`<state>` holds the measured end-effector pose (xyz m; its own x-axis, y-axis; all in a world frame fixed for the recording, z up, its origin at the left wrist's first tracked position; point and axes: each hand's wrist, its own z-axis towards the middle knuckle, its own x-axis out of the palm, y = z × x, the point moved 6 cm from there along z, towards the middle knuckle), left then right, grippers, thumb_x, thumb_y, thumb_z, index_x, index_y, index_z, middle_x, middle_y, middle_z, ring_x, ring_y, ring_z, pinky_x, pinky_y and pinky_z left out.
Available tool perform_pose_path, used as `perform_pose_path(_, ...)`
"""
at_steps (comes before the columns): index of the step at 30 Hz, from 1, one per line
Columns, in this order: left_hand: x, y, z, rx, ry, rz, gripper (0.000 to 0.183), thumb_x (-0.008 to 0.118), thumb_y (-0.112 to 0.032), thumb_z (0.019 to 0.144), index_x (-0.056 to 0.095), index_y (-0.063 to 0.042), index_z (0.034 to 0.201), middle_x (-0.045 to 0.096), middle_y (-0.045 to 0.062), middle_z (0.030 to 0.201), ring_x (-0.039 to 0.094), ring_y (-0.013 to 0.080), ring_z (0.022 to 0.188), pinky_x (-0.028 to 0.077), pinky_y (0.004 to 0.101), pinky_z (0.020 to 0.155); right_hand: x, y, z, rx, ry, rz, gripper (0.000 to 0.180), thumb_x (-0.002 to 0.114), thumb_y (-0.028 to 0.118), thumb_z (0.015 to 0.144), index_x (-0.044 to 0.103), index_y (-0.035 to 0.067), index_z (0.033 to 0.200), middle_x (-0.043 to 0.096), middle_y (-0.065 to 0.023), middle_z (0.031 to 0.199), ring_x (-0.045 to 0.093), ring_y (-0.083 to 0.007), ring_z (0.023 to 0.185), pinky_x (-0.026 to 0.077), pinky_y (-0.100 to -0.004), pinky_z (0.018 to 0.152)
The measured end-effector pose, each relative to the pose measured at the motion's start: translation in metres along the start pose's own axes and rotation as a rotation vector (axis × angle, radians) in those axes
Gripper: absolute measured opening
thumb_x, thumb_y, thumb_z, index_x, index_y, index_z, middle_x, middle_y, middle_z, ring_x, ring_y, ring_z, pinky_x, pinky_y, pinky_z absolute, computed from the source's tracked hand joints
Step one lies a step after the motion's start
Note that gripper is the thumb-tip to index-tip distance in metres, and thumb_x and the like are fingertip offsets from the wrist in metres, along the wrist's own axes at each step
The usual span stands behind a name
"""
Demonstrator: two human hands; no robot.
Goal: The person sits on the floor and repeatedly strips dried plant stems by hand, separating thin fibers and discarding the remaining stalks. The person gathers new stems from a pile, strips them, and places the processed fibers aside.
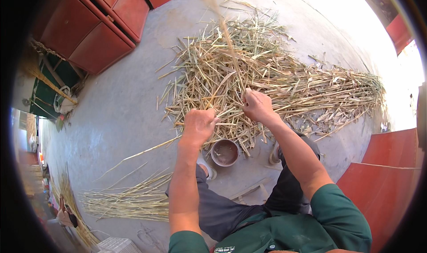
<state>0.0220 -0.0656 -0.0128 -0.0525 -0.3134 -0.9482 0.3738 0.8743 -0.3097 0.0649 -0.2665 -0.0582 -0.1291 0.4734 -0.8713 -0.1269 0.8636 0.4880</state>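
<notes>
My left hand (199,124) is closed in a fist, with a slim pale stalk (146,150) running out of it down to the left over the floor. Up and to the right of it, my right hand (257,104) grips a dry stalk with a feathery head (228,39), which rises past the top of the picture and blurs there. Under both hands spreads a heap of straw and dry leaf sheaths (213,76). A small round bowl (225,153) stands between my feet, and its inside looks brown.
Unstripped stalks (333,89) lie in a long pile to the right. Clean thin stalks (133,201) lie bundled at lower left. A straw broom (50,81) leans at the left, near a red cabinet (100,42). Red panels (380,186) stand at lower right on the concrete floor (110,112).
</notes>
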Motion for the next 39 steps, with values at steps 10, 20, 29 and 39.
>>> perform_pose_path(10, -0.023, 0.033, -0.041, -0.068, -0.043, 0.089, 0.024, 0.074, -0.029, 0.083, 0.064, -0.008, 0.075, 0.065, 0.013, 0.066, 0.065, 0.0356, 0.068, 0.048, 0.0459, 0.069, -0.059, -0.018, 0.029, 0.267, -0.386, 0.641, 0.053, 0.066, 0.016, 0.095, 0.045, -0.008, 0.137, 0.069, -0.0127, 0.096, 0.068, -0.0156, 0.079, 0.056, -0.0261, 0.063)
perform_pose_path(20, 0.002, 0.148, -0.164, -0.229, 0.101, 0.212, 0.022, 0.074, -0.029, 0.083, 0.068, -0.010, 0.074, 0.069, 0.013, 0.073, 0.067, 0.0365, 0.077, 0.050, 0.0460, 0.075, -0.061, -0.139, 0.028, 0.293, -0.224, 1.668, 0.024, 0.062, 0.011, 0.099, 0.063, -0.002, 0.119, 0.072, -0.0103, 0.112, 0.068, -0.0136, 0.090, 0.056, -0.0240, 0.076)
perform_pose_path(29, 0.061, 0.216, -0.434, -0.656, 0.560, 0.207, 0.024, 0.079, -0.035, 0.077, 0.074, -0.013, 0.085, 0.071, 0.012, 0.086, 0.069, 0.0340, 0.090, 0.054, 0.0475, 0.075, -0.016, -0.415, -0.080, 0.617, -0.380, 1.373, 0.035, 0.063, 0.017, 0.099, 0.060, -0.001, 0.129, 0.069, -0.0096, 0.121, 0.065, -0.0149, 0.106, 0.052, -0.0242, 0.088)
perform_pose_path(39, 0.117, 0.177, -0.545, -0.853, 0.948, -0.063, 0.029, 0.077, -0.031, 0.077, 0.076, -0.007, 0.093, 0.074, 0.016, 0.088, 0.071, 0.0326, 0.088, 0.055, 0.0463, 0.079, 0.132, -0.481, -0.229, 0.861, 0.134, 0.606, 0.041, 0.063, 0.024, 0.088, 0.066, -0.003, 0.119, 0.070, -0.0158, 0.116, 0.066, -0.0284, 0.109, 0.050, -0.0368, 0.097)
